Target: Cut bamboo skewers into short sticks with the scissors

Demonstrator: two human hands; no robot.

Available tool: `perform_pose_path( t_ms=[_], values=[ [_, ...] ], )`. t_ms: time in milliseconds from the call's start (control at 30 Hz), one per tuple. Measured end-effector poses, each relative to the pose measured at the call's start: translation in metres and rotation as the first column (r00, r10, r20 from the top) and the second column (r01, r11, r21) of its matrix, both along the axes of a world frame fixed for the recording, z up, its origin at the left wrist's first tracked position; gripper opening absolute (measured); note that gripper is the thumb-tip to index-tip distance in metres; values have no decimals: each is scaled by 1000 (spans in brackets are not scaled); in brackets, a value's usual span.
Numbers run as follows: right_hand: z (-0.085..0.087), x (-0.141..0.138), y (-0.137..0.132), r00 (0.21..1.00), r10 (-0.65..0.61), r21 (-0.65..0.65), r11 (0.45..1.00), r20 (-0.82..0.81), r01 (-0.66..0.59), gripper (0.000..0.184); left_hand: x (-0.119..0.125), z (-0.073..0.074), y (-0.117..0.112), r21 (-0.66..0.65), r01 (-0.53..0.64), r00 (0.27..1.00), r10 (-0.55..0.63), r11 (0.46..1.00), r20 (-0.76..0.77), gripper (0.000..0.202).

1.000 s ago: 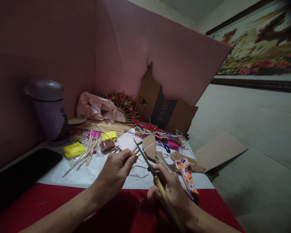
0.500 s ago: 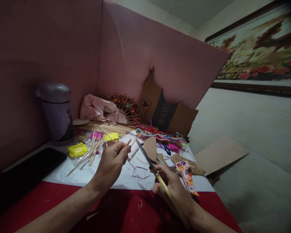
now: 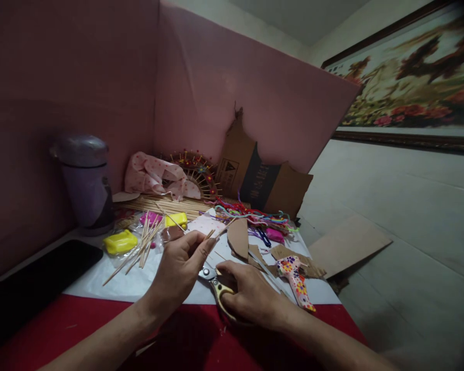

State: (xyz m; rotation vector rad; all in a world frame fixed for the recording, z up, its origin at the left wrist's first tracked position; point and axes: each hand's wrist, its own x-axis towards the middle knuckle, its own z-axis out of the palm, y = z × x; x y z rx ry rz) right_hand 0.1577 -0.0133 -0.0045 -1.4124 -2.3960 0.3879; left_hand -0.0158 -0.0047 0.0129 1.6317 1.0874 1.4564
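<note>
Now: left hand (image 3: pixel 180 268) pinches a thin stick (image 3: pixel 217 232) at its fingertips; right hand (image 3: pixel 249 294) curls closed over gold-handled scissors (image 3: pixel 217 286) lying flat. Cardboard pieces (image 3: pixel 238 237) and a flower-patterned tool (image 3: pixel 296 281) lie just beyond.

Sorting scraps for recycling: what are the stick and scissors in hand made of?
The stick is pale, matte tan and very thin, likely bare bamboo or wood. The scissors show a shiny gold handle loop and grey pivot, suggesting metal.
</note>
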Motion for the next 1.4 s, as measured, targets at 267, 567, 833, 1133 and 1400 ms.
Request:
perform_pose_path(
  t_ms=[267, 567, 833, 1133, 1400],
  values=[
    [-5, -9, 5, 988, 37, 184, 981, 148, -65, 21, 0, -3, 1, 55, -6, 996, 11, 998, -87, 28],
    [23, 7, -7, 996, 5, 648, 760, -87, 53, 11, 0, -10, 2, 109, -20, 976, 43, 994, -215, 29],
    [48, 10, -1, 996, 47, 720, 689, 73, -85, 21, -1, -22, 1, 493, -20, 808, 304, 870, -505, 23],
    [46, 12, 0, 993, 34, 680, 725, 116, -105, 16, 0, -18, -1, 618, 29, 746, 394, 785, -536, 21],
    [45, 9, 0, 992, 45, 647, 754, 119, -111, 22, -1, -22, -1, 547, 43, 719, 354, 836, -598, 24]
  ],
)
